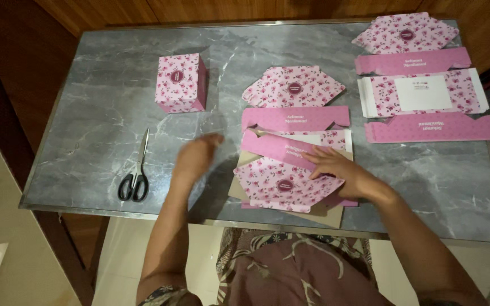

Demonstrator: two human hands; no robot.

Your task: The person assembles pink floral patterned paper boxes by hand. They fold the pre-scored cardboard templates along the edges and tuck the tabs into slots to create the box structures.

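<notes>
dim warm indoor light, soft sheen on the grey marble tabletop (97,113), left hand (195,156) motion-blurred, soft shadows beneath the arms, corners dark

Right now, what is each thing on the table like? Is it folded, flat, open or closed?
Finished pink flowered box: folded up, closed, standing.
Box sheet in front: partly folded, one flap turned over.
Box sheet at the far right: flat, unfolded.
Scissors: closed, lying flat.
Right hand: open, pressing flat on the front sheet.
Left hand: blurred, holding nothing, just left of the sheet.
</notes>
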